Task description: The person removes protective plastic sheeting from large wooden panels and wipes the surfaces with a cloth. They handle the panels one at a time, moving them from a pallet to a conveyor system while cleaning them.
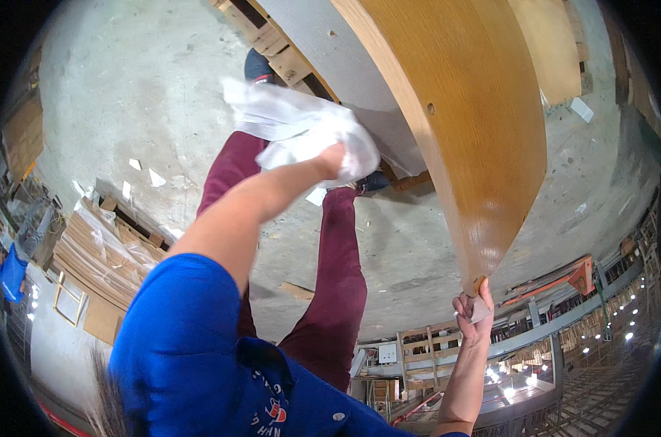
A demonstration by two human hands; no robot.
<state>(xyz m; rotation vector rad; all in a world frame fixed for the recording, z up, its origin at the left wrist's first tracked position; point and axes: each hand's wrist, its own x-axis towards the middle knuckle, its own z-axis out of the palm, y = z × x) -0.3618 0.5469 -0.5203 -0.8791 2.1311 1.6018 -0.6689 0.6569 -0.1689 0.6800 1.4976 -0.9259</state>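
A crumpled white sheet of thin wrapping foam or plastic trails from my left hand, whose fingers are closed on it; the sheet is partly smeared by motion. To the right of it stands a large varnished wooden panel with a small round hole near its left edge. My right hand is closed at the panel's narrow near end, with the thumb up against it. A small whitish scrap shows between the palm and fingers there; what kind it is I cannot tell.
A grey board and a wooden pallet lie beside the panel. Paper scraps litter the concrete floor. Stacked brown boards under plastic stand at left, an orange metal piece at right. My feet are close to the pallet.
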